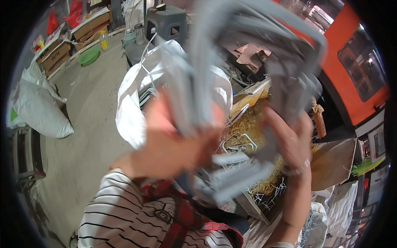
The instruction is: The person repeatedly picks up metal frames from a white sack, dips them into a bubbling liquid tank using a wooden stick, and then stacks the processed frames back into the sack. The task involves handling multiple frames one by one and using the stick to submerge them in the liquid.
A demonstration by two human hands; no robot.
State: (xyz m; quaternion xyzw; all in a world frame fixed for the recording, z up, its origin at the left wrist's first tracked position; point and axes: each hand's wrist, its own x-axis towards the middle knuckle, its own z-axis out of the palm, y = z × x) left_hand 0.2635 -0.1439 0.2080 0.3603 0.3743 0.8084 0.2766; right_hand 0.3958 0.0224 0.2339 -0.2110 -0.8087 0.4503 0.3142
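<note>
A bundle of grey U-shaped plastic frames (202, 62), smeared by motion, is raised in front of me. My left hand (175, 151) is wrapped round one leg of the bundle, over the near side of an open white sack (131, 120). At the other leg, my right hand (291, 138) grips the bundle with its thumb side toward me. More grey frames (148, 96) show inside the sack. Below and between my hands are further blurred grey frames (240, 180); I cannot tell what supports them.
Beside the sack, a bin of yellowish material (254, 118) holds thin white plastic pieces (244, 142). An orange machine (343, 62) with a window stands at the right. A grey stool (166, 25) is at the back. A full white sack (39, 107) and cardboard boxes (58, 58) lie left.
</note>
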